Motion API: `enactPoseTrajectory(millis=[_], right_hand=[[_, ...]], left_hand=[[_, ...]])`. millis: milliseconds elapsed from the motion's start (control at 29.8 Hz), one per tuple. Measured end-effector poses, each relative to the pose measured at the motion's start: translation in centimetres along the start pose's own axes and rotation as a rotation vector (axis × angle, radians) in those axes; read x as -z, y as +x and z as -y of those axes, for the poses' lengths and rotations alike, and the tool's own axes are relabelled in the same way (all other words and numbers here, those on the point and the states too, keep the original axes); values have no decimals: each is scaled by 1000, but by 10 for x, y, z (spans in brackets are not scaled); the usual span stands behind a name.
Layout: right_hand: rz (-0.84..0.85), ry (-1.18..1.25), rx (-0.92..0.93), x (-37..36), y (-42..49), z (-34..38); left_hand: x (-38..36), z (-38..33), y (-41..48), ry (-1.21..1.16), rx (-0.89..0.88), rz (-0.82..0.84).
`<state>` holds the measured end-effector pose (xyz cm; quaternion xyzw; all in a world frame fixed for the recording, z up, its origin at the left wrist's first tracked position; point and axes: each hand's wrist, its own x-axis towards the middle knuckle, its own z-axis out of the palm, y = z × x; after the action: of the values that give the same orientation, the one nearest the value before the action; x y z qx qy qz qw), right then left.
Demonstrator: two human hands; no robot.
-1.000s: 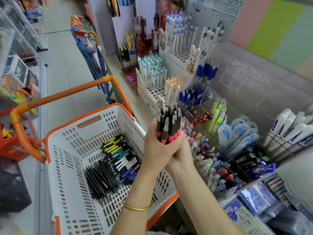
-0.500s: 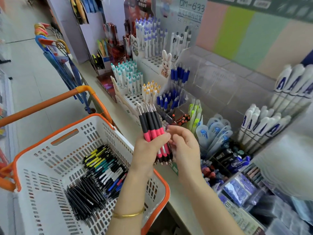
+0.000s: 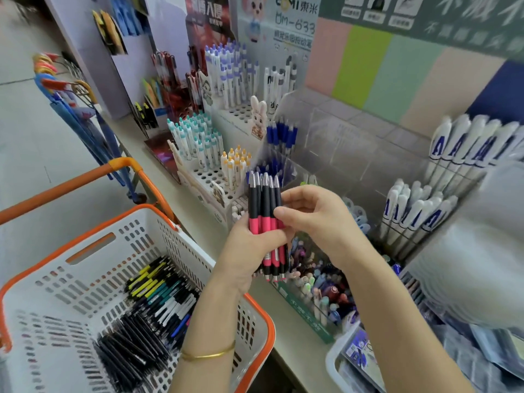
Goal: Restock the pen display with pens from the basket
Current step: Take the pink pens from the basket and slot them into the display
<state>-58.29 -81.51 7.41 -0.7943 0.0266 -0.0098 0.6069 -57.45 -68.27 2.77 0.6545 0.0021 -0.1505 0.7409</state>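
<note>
My left hand (image 3: 249,251) grips a bundle of black pens with pink grips (image 3: 265,205), held upright above the shelf edge. My right hand (image 3: 317,219) pinches the rightmost pen of the bundle between thumb and fingers. Below left stands the white basket with an orange rim (image 3: 93,251); several black, yellow, teal and white pens (image 3: 153,310) lie on its floor. Behind the hands rises the pen display: a white holed stand (image 3: 209,177) with teal and yellow-capped pens, and a clear acrylic tiered case (image 3: 340,154) holding blue pens.
White pens with blue lettering (image 3: 419,211) fill racks at the right. A clear box of mixed small pens (image 3: 317,290) sits under my right wrist. Packaged goods (image 3: 360,350) lie at the lower right. Umbrellas (image 3: 82,120) hang by the aisle at left.
The bundle was clasped in both hands a second ago. My right hand has let go of the clasp and now pinches one pen at the bundle's right side. The view has shifted right.
</note>
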Motion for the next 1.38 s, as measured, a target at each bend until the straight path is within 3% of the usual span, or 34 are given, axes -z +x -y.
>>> enactPoseTrajectory(millis=[201,403,571,672,839,1074,1175,1242,1377], right_hand=[[-78,42,45,12,8,10],[-110,143,-49,19,25,18],[-428,227,60,37,55,45],[-576,-28,150,43,80,48],[-509,-707,86,27,110,22],[-448,-1069,-43,14,126,0],[-468,-987,2,18,121,2],[-465,-811,68,21,107,7],[-143,-322,76,24,79,26]], left_hand=[[-9,-19,11,-21,-22,59],[-11,-29,22,-93,8,83],[-5,-30,39,-166,43,-15],[-3,-32,48,-208,58,-28],[-4,-34,58,-223,46,8],[-5,-37,65,-239,22,57],[-8,-38,66,-214,17,44],[-10,-39,66,-184,14,50],[-16,-40,69,-168,-11,85]])
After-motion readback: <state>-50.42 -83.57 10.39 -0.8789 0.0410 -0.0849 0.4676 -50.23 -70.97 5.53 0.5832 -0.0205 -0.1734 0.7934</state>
